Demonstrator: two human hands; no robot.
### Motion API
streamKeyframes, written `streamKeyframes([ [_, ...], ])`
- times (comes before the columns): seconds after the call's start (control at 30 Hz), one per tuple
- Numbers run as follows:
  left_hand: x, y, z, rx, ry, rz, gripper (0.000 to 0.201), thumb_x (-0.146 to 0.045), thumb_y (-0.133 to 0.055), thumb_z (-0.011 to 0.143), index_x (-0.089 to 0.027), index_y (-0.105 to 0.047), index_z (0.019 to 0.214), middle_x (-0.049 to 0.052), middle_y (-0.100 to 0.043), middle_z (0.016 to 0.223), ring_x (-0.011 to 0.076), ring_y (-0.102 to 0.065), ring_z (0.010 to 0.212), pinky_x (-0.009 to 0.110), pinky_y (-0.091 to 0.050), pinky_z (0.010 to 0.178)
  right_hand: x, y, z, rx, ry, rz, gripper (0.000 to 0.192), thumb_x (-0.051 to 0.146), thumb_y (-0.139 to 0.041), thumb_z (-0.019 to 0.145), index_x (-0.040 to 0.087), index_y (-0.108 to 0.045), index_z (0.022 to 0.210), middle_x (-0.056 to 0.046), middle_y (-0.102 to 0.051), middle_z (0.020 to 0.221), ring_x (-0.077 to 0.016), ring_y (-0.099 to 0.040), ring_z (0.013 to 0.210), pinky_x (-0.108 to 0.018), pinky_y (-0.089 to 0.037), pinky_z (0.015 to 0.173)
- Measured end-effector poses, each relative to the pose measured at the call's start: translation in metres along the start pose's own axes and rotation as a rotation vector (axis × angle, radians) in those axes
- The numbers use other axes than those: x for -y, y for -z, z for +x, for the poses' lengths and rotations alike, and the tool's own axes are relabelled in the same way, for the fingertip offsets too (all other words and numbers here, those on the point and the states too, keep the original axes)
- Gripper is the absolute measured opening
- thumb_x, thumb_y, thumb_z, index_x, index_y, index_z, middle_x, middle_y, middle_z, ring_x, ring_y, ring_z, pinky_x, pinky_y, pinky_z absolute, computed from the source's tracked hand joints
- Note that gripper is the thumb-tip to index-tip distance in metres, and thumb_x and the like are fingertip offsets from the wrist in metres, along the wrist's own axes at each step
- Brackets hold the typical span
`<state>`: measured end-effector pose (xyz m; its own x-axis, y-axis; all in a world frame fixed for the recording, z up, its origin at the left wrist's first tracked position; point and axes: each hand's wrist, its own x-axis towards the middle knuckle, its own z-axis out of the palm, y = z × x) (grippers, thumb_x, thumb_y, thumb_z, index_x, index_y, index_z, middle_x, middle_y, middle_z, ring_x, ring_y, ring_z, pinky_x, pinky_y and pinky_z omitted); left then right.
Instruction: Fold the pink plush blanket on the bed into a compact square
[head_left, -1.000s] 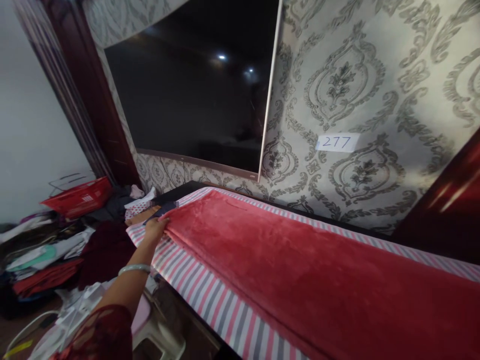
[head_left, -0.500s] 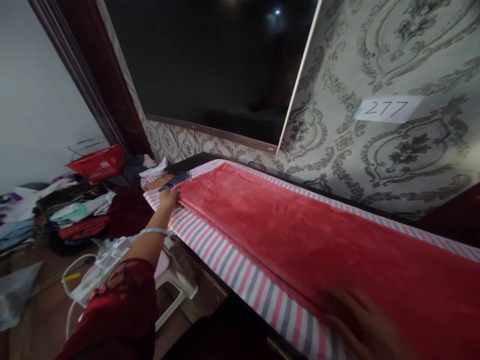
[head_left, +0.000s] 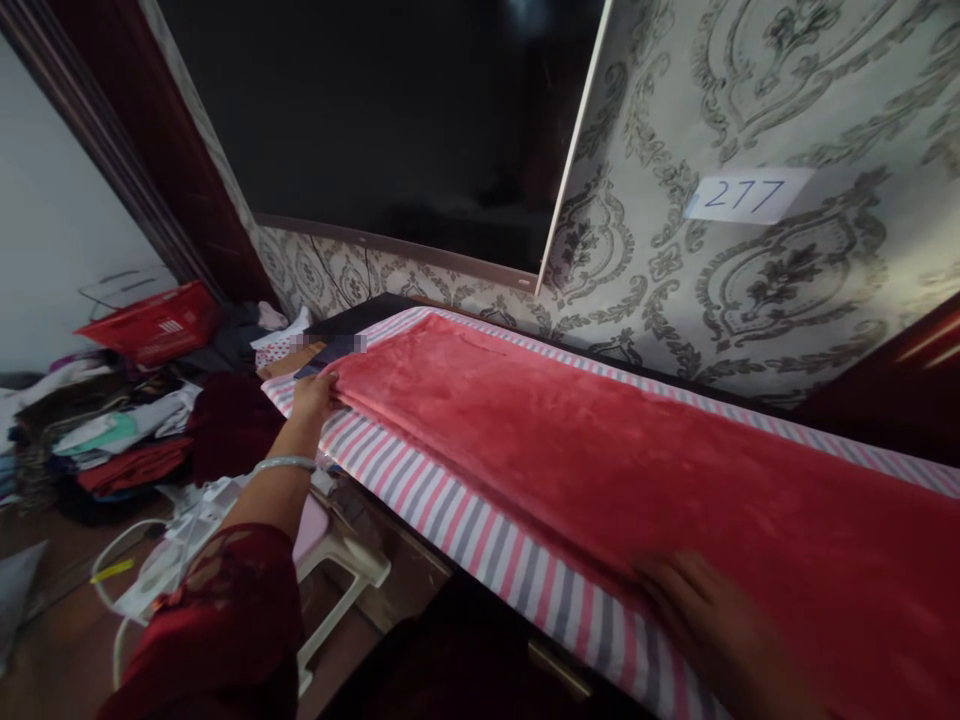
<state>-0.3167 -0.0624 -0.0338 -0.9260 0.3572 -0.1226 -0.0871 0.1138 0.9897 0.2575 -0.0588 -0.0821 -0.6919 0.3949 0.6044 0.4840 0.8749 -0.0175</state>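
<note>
Patterned grey damask wallpaper [head_left: 787, 275] covers the far wall, with a big flat-screen TV [head_left: 390, 120] on the left part of it and a paper label reading 277 [head_left: 750, 195] stuck up to the right. Below that is a black tabletop [head_left: 379, 312] with a pink, grey and white striped cloth [head_left: 457, 515] spread over it. Lying flat on the cloth is a long red plush blanket [head_left: 585, 440], running from the far left to the near right, with layers showing along its near edge. Left hand [head_left: 315, 393], with a pale bangle [head_left: 285, 463] on that wrist, has its fingers closed on the near left corner of the blanket. Right hand [head_left: 705, 605] is at the near edge over on the right, fingers bent against the fabric; too dim to tell if they're actually gripping it. Floor on the left's got a red shopping basket [head_left: 157, 325], heaped clothes [head_left: 120, 435] and, nearer, a plastic stool [head_left: 349, 560].
</note>
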Motion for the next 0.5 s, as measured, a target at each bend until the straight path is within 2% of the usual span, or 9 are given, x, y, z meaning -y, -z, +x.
streamKeyframes([
  [0.1,-0.002,0.001,-0.002,0.005,0.027,-0.016,0.013,-0.014,-0.064,0.072,-0.017,-0.052,0.077,-0.008,-0.039,0.048,0.0121,-0.048,0.04,0.026,-0.05,0.041,0.004,-0.004,-0.004,0.033,-0.022,0.038,0.029,0.03,-0.04,0.105,0.023,-0.068,0.104,-0.005,-0.071,0.089,-0.0178,-0.07,0.075,-0.028,-0.057,0.066],
  [0.27,-0.005,0.0,-0.007,0.012,0.037,-0.007,0.018,-0.014,-0.065,0.075,-0.019,-0.048,0.072,-0.007,-0.041,0.048,0.0103,-0.046,0.04,0.024,-0.049,0.041,0.005,-0.005,-0.011,0.058,-0.1,0.036,0.026,0.033,-0.047,0.102,0.023,-0.069,0.111,-0.008,-0.07,0.095,-0.0214,-0.069,0.081,-0.033,-0.058,0.07],
  [0.5,-0.009,-0.003,-0.008,0.004,0.004,0.047,0.02,-0.009,-0.064,0.073,-0.017,-0.046,0.071,-0.008,-0.043,0.046,0.0108,-0.046,0.036,0.022,-0.045,0.036,0.009,-0.001,-0.013,0.029,-0.151,0.067,0.028,0.018,-0.043,0.101,0.02,-0.07,0.107,-0.008,-0.068,0.088,-0.0192,-0.065,0.076,-0.031,-0.055,0.067],
])
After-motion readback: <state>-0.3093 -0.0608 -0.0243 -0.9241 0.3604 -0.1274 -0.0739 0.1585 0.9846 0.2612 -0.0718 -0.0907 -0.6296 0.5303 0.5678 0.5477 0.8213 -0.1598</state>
